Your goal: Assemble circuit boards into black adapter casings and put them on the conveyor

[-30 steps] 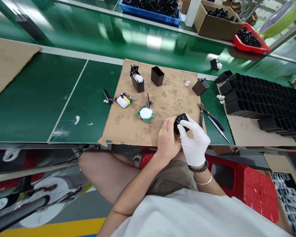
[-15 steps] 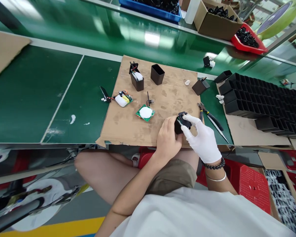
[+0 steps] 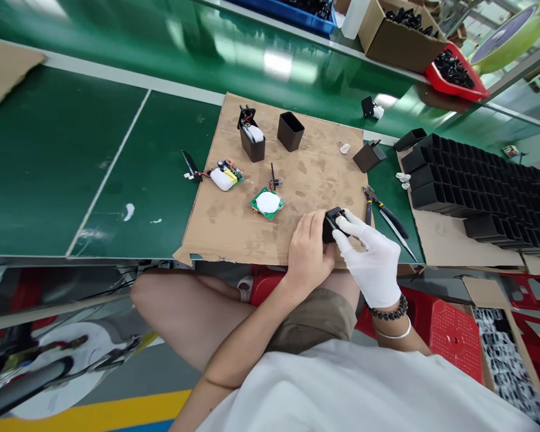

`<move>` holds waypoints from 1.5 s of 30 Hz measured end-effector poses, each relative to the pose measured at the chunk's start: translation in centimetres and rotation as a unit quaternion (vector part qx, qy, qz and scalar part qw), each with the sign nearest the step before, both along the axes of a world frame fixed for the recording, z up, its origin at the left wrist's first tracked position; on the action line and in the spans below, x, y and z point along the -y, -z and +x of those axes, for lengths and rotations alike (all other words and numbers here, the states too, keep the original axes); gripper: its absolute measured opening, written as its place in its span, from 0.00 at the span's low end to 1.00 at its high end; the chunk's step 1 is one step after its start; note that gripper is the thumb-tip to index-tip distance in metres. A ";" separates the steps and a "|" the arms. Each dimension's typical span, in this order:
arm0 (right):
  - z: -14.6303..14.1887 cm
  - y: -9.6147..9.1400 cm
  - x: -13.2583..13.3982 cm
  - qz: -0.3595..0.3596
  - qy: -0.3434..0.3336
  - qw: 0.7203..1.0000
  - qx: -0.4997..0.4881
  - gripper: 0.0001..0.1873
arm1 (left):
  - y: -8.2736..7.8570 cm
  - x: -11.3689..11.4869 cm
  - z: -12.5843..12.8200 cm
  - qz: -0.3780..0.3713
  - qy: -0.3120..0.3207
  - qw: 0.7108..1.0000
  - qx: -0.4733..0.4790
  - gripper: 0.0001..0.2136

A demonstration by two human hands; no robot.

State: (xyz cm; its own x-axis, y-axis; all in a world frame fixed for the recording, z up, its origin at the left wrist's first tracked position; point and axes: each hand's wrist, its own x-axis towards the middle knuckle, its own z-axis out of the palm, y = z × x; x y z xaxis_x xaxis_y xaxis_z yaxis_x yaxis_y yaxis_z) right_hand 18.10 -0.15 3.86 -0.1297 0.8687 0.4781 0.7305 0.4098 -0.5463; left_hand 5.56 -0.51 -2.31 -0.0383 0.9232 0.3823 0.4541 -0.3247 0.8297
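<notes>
My bare left hand [image 3: 309, 249] is closed round the side of a black plastic adapter case [image 3: 329, 227] at the front of the cardboard sheet [image 3: 234, 234]. My right hand [image 3: 369, 255], in a white glove, pinches the cap at the top of that same case. The cap now sits close against the case's opening; whether it is fully seated I cannot tell. Left of my hands lies a green circuit board [image 3: 268, 203] with a white pad. Farther left is another circuit board [image 3: 225, 176] wired to a black cap [image 3: 189, 165].
Behind stand a case with a board sticking out [image 3: 252, 141], an open case [image 3: 290, 131] and a capped case [image 3: 369, 156]. Cutting pliers [image 3: 387, 216] and tweezers [image 3: 398, 236] lie right, before rows of black cases [image 3: 472, 186]. A red stool [image 3: 456, 339] stands below.
The tilted cap in my right hand has come down flatter onto the case. My left hand keeps its hold. The whole view has shifted slightly.
</notes>
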 end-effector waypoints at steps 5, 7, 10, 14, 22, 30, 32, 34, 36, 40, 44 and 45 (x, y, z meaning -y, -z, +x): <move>-0.4 0.8 0.0 -0.020 0.002 1.000 0.007 0.13 | 0.2 -0.2 0.1 0.025 -0.004 1.000 -0.003 0.24; -0.3 1.2 -0.1 -0.037 0.018 0.999 -0.012 0.15 | 0.2 -0.2 0.3 0.022 -0.011 1.000 -0.005 0.25; 0.0 1.1 -0.1 -0.048 0.024 0.998 -0.030 0.11 | 0.1 -0.1 0.2 0.007 -0.025 1.000 -0.007 0.23; 0.5 0.2 0.2 0.021 0.040 0.999 -0.031 0.13 | 0.0 0.9 -1.2 0.014 -0.018 1.000 -0.013 0.21; 0.6 1.5 -0.4 0.008 -0.011 1.000 -0.021 0.08 | 0.0 1.7 -3.1 0.101 -0.054 0.993 0.012 0.19; 1.0 2.0 -0.7 -0.068 -0.070 0.992 -0.083 0.10 | -0.6 1.4 -3.9 0.044 -0.005 0.996 0.077 0.18; 1.4 2.1 -0.9 -0.123 -0.088 0.984 -0.099 0.11 | -1.0 1.3 -3.9 0.022 0.027 0.999 0.033 0.21; 1.8 2.0 -1.0 -0.127 -0.092 0.983 -0.092 0.12 | -1.3 1.1 -3.7 0.020 0.054 0.998 -0.013 0.23; 2.0 1.6 -1.0 -0.106 -0.073 0.990 -0.065 0.15 | -1.2 1.0 -3.4 0.037 0.056 0.997 -0.042 0.23; 2.0 1.4 -1.4 -0.081 -0.077 0.993 -0.030 0.16 | -0.8 0.8 -3.0 0.058 0.033 0.995 -0.068 0.22; 2.1 1.5 -2.6 -0.093 -0.111 0.988 -0.051 0.11 | -0.5 0.9 -3.0 0.063 0.034 0.994 -0.088 0.23; 2.2 1.4 -2.7 -0.084 -0.114 0.989 -0.051 0.10 | -0.4 1.0 -3.0 0.063 0.030 0.995 -0.077 0.24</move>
State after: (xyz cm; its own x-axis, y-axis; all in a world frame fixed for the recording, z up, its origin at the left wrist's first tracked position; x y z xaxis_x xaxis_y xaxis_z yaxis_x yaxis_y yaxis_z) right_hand 20.26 2.57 2.48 -0.2909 0.8901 0.3508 0.5672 0.4557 -0.6860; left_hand 2.54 -1.52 -1.88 0.0833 0.8663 0.4925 0.5487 -0.4525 0.7030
